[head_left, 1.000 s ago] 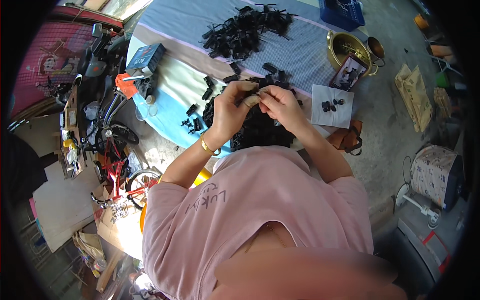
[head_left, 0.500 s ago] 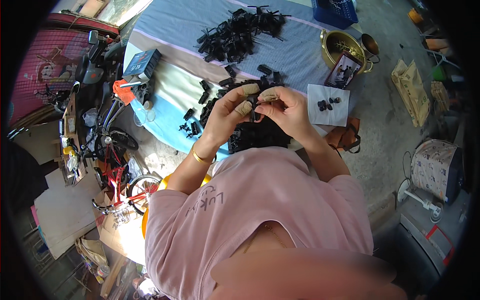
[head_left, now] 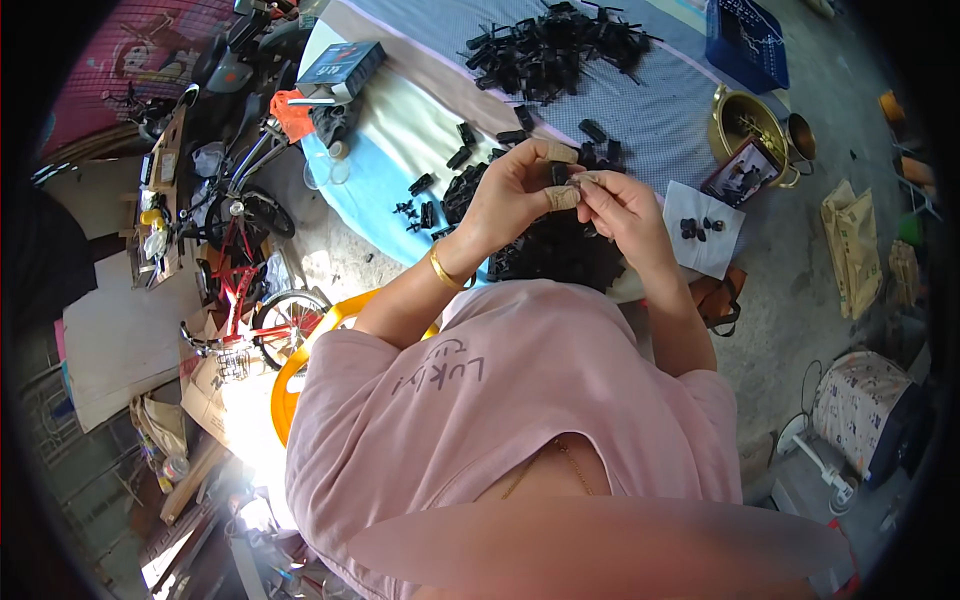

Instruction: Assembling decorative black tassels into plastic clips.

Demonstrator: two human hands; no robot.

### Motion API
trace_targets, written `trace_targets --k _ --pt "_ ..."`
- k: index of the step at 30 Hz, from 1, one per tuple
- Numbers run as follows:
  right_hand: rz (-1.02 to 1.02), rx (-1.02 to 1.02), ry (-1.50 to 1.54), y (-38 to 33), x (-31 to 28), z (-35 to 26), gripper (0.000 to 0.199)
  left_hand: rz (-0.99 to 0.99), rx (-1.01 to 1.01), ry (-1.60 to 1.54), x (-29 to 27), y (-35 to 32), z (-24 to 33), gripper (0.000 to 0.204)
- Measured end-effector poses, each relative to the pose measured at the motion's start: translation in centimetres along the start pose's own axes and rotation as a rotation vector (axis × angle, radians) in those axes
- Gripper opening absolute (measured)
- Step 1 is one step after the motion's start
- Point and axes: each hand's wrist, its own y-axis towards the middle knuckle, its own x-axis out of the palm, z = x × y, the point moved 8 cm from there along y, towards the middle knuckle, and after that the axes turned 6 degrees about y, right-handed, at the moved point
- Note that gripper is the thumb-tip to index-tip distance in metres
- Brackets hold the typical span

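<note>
My left hand, with tan tape wrapped on its thumb and a finger, is closed on a small black plastic part. Against the left thumb tip, the fingers of my right hand are pinched together, tape on them too. What sits between those right fingertips is too small to make out. Beneath both hands a near heap of black plastic parts spreads at the table's front edge, partly hidden by them. Farther off lies a second heap of black parts with thin prongs.
Loose black pieces lie left of the hands on the cloth-covered table. On the right are a white sheet with dark bits, a phone leaning on a brass pot, and a blue basket. A box stands far left.
The whole view has shifted, so the table sits farther right and higher. My right fingers have drawn together into a pinch by the left thumb, and the black part stays in my left hand.
</note>
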Motion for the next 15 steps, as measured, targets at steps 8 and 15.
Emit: trace_targets --k 8,15 --pt "0.024 -0.082 -0.186 0.3 0.5 -0.2 0.017 0.035 0.096 0.175 -0.3 -0.3 0.4 0.026" --pt "0.029 0.081 -0.121 1.5 0.3 3.2 0.018 0.111 0.162 0.51 -1.7 -1.3 -1.4 0.023"
